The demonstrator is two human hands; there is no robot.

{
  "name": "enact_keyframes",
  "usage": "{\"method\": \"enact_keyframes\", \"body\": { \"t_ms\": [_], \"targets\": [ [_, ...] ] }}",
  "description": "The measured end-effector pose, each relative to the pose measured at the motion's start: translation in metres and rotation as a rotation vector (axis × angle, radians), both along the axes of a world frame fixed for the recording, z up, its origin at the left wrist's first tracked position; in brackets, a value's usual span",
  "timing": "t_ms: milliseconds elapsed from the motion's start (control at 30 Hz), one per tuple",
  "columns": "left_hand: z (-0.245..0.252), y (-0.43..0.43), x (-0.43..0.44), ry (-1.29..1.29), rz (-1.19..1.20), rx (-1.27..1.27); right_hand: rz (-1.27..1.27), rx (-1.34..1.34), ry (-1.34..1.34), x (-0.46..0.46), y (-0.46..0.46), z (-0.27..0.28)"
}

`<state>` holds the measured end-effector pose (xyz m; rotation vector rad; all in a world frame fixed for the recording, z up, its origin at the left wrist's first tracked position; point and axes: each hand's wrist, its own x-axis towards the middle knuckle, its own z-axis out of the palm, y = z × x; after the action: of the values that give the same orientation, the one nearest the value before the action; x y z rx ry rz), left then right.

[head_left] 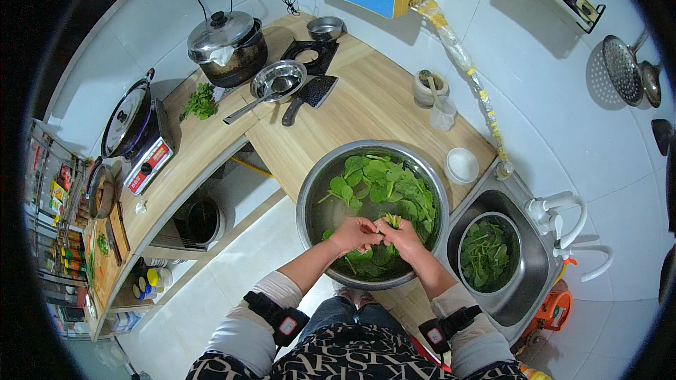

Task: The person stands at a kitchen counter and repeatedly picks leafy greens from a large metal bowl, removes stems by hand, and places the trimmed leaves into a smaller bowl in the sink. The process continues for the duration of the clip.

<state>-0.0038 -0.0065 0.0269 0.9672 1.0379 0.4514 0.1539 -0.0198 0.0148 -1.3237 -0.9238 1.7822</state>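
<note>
A large stainless steel basin stands in front of me, with water and loose leafy greens in it. Over its near half, my right hand grips a small bunch of green stems, whose cut-looking ends point up. My left hand meets it at the fingertips, thumb and fingers pinched together; whether a piece of leaf or stem is between them is hidden. More greens float below both hands. To the right, a metal pot of greens in water sits inside the sink.
White bowls and a stone mortar stand beyond the basin. A cleaver lies by a metal bowl with a ladle. Further left are a lidded pot, a portable gas stove and a herb bunch. White taps overhang the sink.
</note>
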Motion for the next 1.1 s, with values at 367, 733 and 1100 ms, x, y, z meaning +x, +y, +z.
{"method": "enact_keyframes", "body": {
  "t_ms": [367, 733, 1100],
  "targets": [
    [-0.007, 0.046, 0.047, 0.288, 0.244, 0.392, -0.32, 0.056, -0.053, 0.007, 0.0, -0.014],
    [-0.034, 0.075, 0.044, 0.628, 0.119, 0.495, -0.428, 0.163, -0.225, 0.007, 0.002, -0.011],
    [0.005, 0.045, -0.017, 0.348, -0.448, 0.606, 0.031, 0.69, -0.824, -0.005, -0.008, 0.019]
  ]
}}
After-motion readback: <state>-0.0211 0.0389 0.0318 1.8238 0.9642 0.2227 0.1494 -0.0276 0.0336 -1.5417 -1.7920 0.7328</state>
